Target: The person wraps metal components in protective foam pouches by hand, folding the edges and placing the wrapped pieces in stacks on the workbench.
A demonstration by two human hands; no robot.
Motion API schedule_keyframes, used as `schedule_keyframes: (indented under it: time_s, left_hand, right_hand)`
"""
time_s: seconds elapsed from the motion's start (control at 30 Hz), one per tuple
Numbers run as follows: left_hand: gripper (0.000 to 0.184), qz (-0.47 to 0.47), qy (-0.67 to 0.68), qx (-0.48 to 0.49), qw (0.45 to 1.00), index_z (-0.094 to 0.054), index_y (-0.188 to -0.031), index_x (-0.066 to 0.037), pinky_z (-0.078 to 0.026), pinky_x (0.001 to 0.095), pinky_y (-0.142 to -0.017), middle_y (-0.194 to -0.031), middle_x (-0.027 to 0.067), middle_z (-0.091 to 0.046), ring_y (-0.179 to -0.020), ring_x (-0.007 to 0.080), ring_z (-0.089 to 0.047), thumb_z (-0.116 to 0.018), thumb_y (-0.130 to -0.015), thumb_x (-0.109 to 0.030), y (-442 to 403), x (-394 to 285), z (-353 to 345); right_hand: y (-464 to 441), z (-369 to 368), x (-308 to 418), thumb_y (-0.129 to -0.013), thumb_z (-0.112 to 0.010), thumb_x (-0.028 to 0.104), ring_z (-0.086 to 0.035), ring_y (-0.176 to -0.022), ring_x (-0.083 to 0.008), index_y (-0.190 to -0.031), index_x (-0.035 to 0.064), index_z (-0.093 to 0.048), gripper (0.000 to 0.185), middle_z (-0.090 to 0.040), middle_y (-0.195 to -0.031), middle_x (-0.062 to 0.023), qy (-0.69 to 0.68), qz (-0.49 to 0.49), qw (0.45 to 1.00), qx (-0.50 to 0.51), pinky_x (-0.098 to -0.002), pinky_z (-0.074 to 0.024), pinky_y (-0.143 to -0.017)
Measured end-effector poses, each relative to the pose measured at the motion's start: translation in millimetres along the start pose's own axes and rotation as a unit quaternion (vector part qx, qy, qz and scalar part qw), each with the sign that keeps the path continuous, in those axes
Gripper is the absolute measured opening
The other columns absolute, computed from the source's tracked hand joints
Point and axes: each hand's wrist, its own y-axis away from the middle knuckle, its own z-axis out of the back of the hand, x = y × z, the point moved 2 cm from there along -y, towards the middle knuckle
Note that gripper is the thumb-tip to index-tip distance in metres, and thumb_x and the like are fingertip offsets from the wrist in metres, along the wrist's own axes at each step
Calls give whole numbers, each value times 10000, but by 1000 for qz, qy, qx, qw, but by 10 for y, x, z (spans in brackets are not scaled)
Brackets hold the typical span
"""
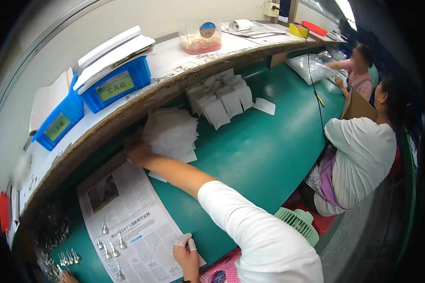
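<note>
My right arm, in a white sleeve, stretches across the green table. My right hand (pixel 138 151) is at the left edge of a fanned pile of white paper sheets or bags (pixel 172 134); its fingers are dark and blurred. Near the table's front edge, my left hand (pixel 186 254) rests at the edge of a newspaper (pixel 141 221). White covers sit on two of its fingertips, and the fingers are curled together; whatever is between them is hidden. Several small silver key-like pieces (pixel 109 246) lie spread on the newspaper, left of this hand.
Another person's hand (pixel 68 277) is beside more silver pieces (pixel 70 257) at lower left. Bundled white packets (pixel 219 99) stand against the shelf (pixel 165 70), which bears blue bins (pixel 115 87) and a clear box (pixel 199 35). Two people sit on the right, near a plastic bag (pixel 309 68).
</note>
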Motion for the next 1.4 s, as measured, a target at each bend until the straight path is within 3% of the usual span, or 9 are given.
schedule_keyframes:
  time_s: [0.17,0.27,0.47,0.6,0.77,0.87,1.17,1.23,1.4]
  left_hand:
    - [152,14,-5,8,1000,-662,-930,-2,-509,306,-724,-923,128,-632,-838,234,-621,-594,-800,40,-23,-53,17]
    - [151,-9,0,-3,1000,-662,-932,-7,-508,305,-715,-922,129,-631,-833,234,-620,-596,-802,35,-10,-2,6]
    - [147,6,0,2,1000,-660,-935,-10,-507,310,-727,-931,131,-631,-845,244,-618,-600,-806,27,-4,-11,15]
    - [142,-2,32,-1,999,-655,-933,-7,-505,316,-752,-933,127,-631,-865,245,-616,-594,-810,30,12,60,-1]
    - [138,-11,28,-1,1000,-651,-930,-5,-505,317,-766,-940,122,-634,-879,242,-616,-589,-812,34,8,23,4]
    - [143,-7,20,14,1000,-635,-973,13,-487,279,-794,-976,110,-617,-886,186,-605,-574,-847,40,23,95,-8]
    - [132,-17,48,-2,999,-645,-947,13,-508,312,-789,-982,132,-628,-886,228,-621,-577,-835,30,28,88,-18]
    - [151,-21,39,-2,999,-640,-976,21,-506,305,-790,-984,130,-627,-885,218,-619,-573,-841,31,30,119,-14]
    - [243,10,67,-7,998,-595,-1116,49,-492,275,-789,-1004,129,-630,-880,166,-609,-561,-880,4,53,187,-44]
  right_hand:
    - [-82,12,99,-740,-582,196,-573,-899,-338,-825,85,-642,152,-624,-847,-146,58,6,998,14,-476,-414,-837]
    - [-204,32,83,-735,-541,109,-590,-922,-316,-897,75,-657,203,-638,-883,-153,-122,-18,986,116,-507,-400,-905]
    - [-378,570,-124,-727,-549,77,-575,-889,-334,-925,73,-631,214,-598,-906,-148,-368,-167,912,-67,-469,-430,-826]
    - [-422,409,-770,-755,-532,61,-569,-900,-359,-949,35,-591,204,-583,-931,-180,-247,-203,945,-70,-451,-453,-795]
    - [-217,411,-1634,-766,-518,19,-609,-850,-410,-964,-14,-505,201,-615,-891,-250,-274,-423,855,-125,-488,-476,-746]
    - [-13,738,-1657,-764,-507,5,-602,-881,-434,-965,-38,-501,205,-612,-877,-271,-311,-452,796,-256,-463,-479,-752]
    - [696,1157,-1341,-841,-537,87,-612,-942,-386,-1110,-31,-549,294,-636,-997,-232,-314,-458,831,-26,-394,-477,-826]
    - [912,1462,-1156,-853,-574,97,-632,-921,-288,-1023,-15,-578,204,-643,-947,-199,-546,-371,751,-22,-375,-486,-793]
    - [1526,2226,-706,-911,-569,171,-612,-898,-171,-1040,21,-591,199,-652,-962,-111,-593,-269,737,182,-315,-478,-803]
